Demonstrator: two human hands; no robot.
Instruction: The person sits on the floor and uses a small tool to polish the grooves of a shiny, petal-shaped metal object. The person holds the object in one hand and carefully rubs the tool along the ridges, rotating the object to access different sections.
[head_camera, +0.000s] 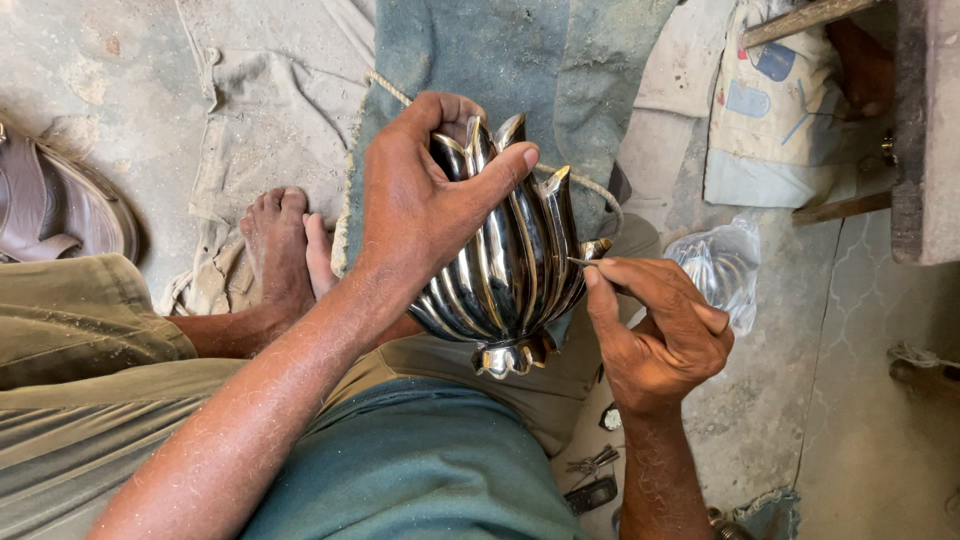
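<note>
The floor (150, 60) is dusty concrete, with a pale cloth (270, 110) spread left of the vase and a dark green cloth (520, 60) just behind it; a crumpled clear bag (722, 270) lies to the vase's right, a sandal (50, 205) far to its left, and a few small metal bits (592, 475) sit on the floor below it.

The vase (515, 265) is a polished, fluted metal piece with pointed petal tips, held in the air above the person's lap, its small foot turned toward the body; it looks rigid and fairly heavy, and the mirror finish is probably slick, so the ribs and the rim give the safest purchase.

The left hand (420, 215) is closed around the vase from above, fingers hooked over the rim, thumb laid across the ribs; the right hand (660, 335) is closed in a pinch on a thin tool (583, 263), whose tip touches the vase's right edge near a petal point.
</note>
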